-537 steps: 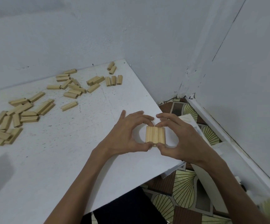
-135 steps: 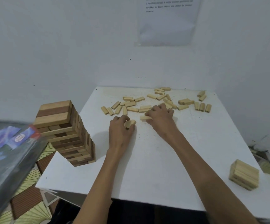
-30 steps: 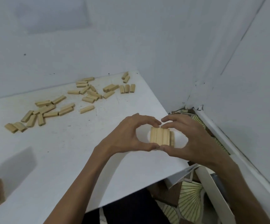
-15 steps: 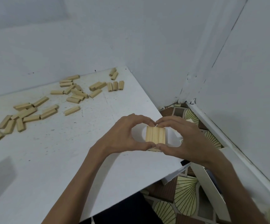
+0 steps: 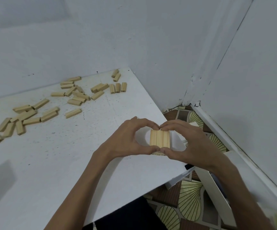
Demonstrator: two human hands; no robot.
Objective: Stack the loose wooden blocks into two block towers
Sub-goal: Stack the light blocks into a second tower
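Head camera gives us the white table [image 5: 68, 163] first, its near right corner jutting over a patterned floor [image 5: 190, 201]. Loose wooden blocks [image 5: 74, 102] lie scattered across its far left part, well apart from our hands. Our left hand [image 5: 126, 140] and right hand [image 5: 192, 146] curl toward each other, thumbs meeting on the near side and fingertips on the far side, both gripping the small block stack [image 5: 159, 138]. It stands near the table's right edge, three blocks side by side on top.
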